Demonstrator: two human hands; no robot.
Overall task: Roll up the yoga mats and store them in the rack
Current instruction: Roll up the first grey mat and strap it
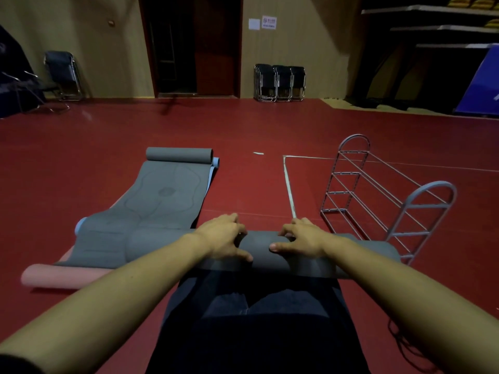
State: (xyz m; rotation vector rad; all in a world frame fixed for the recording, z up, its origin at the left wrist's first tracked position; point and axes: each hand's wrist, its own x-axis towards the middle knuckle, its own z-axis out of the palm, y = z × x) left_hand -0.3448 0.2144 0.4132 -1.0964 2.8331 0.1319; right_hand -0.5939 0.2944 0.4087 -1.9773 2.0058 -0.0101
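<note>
From the head view, your forearms cover the near ends of the grey roll [259, 255] and your dark-trousered legs hide the flat part of that mat below it, while the pink mat [54, 276] and the blue mat [216, 163] show only as edges under the spread grey mat [167, 193]. Your left hand [225, 238] and right hand [302, 238] both rest on top of the grey roll with fingers bent over its curve, thumbs toward you, side by side and apart. The wire rack [388, 195] stands on the red floor [81, 157] just beyond your right hand.
</note>
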